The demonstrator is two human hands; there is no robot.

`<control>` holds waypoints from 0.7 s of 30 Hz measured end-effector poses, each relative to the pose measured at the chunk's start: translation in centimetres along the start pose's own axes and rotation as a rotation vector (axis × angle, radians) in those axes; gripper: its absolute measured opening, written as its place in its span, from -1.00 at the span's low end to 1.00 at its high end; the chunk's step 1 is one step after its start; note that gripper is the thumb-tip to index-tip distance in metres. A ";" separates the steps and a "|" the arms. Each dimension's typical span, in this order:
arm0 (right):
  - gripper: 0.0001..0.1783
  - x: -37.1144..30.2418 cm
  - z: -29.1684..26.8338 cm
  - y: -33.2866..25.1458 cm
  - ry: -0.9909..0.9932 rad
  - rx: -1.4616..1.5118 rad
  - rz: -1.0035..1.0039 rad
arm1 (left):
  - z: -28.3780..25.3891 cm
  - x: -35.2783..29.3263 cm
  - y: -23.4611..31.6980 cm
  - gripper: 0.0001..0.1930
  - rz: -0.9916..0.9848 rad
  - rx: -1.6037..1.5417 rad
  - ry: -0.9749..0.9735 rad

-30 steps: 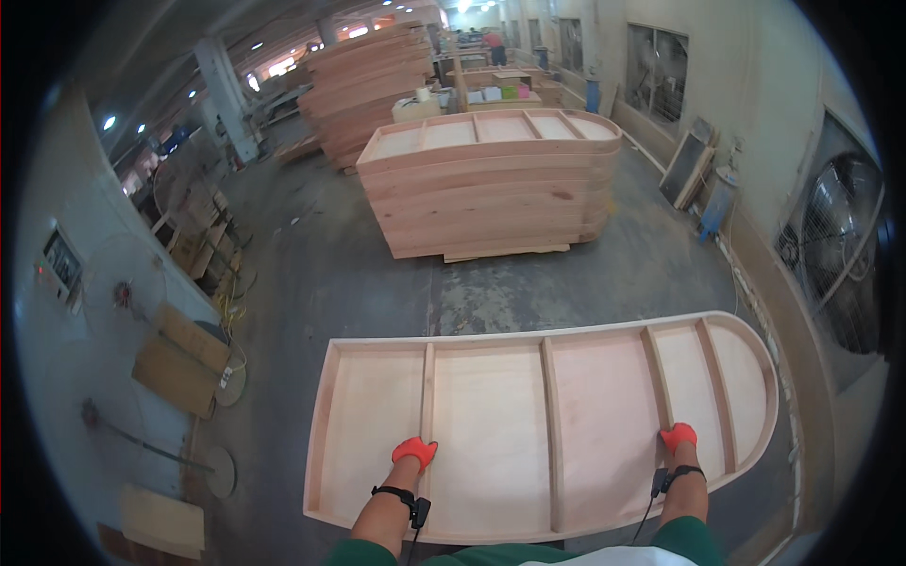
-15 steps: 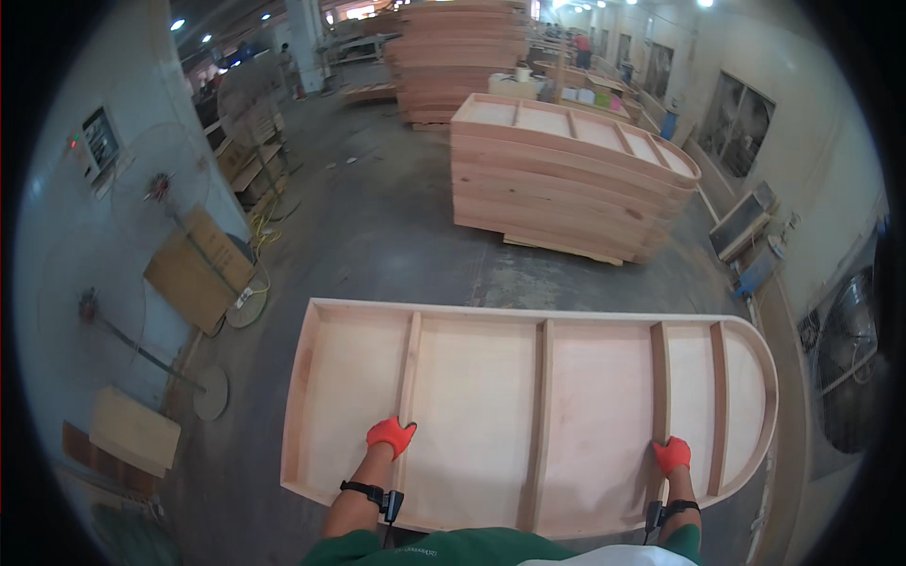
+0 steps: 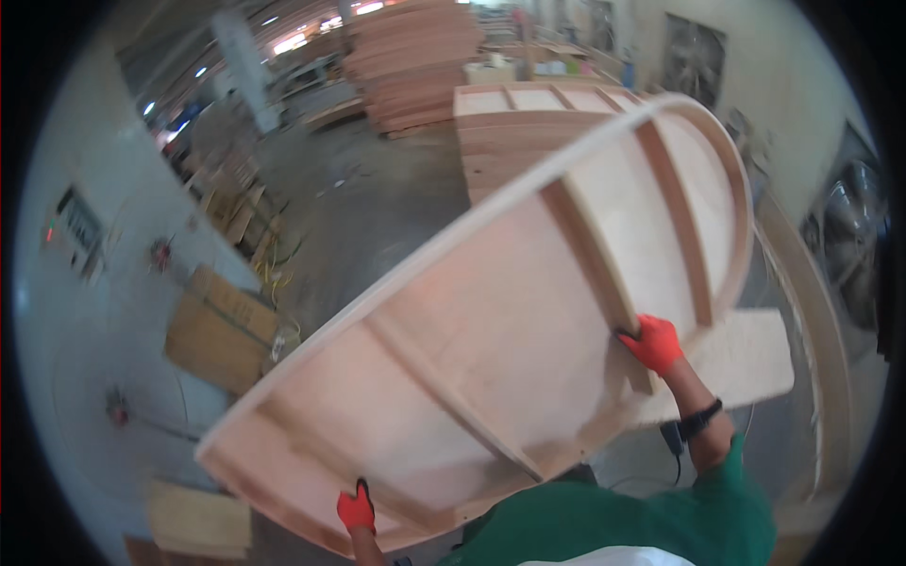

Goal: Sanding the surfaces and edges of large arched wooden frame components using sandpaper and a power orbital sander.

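Observation:
A large shallow wooden panel frame [image 3: 519,311], rounded at one end and divided by crosswise slats, tilts in front of me with its rounded end raised to the far right. My right hand [image 3: 653,345], in a red glove, is closed around a wooden slat [image 3: 590,250] near that end. Low at the left, my left hand [image 3: 356,509], also red-gloved, grips another slat [image 3: 326,462] near the square end; part of its grip is hidden. Dark straps circle my wrists.
Beyond the panel stands a stack of similar frames [image 3: 500,151], with a taller wooden stack [image 3: 411,61] farther back. A pale board [image 3: 736,363] lies beneath the rounded end. Cardboard [image 3: 222,330] leans at the left wall; a large fan [image 3: 849,226] stands right.
The panel has gone from lying level to tilted and turned, its rounded end rising. My right hand has moved up with it, my left hand down and left. A pale board underneath is now exposed.

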State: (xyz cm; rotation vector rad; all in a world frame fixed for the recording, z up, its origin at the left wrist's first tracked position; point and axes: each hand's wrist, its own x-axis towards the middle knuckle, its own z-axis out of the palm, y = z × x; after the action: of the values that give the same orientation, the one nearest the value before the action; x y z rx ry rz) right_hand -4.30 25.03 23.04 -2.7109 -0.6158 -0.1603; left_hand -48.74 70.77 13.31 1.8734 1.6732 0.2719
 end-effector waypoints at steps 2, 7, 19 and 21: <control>-0.56 1.8 1.5 -4.8 -0.041 0.033 -0.064 | -1.2 2.1 -6.4 -0.52 0.120 -0.206 0.144; -0.59 4.0 4.8 -9.9 0.039 0.166 -0.168 | -8.7 -0.7 -4.0 -0.26 -0.199 0.163 0.140; -0.60 12.4 19.2 -19.1 -0.148 0.615 -0.188 | -16.5 5.2 -4.5 -0.34 -0.026 0.271 0.767; -0.59 14.6 20.4 -19.6 -0.213 0.633 -0.166 | -16.6 5.7 -3.5 -0.36 -0.025 0.292 0.881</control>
State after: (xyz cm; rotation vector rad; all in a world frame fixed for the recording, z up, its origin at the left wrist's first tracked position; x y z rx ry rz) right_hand 0.90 54.72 12.97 -2.0765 -0.7936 0.2476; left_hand -59.37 81.28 23.24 2.0870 2.3979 1.0028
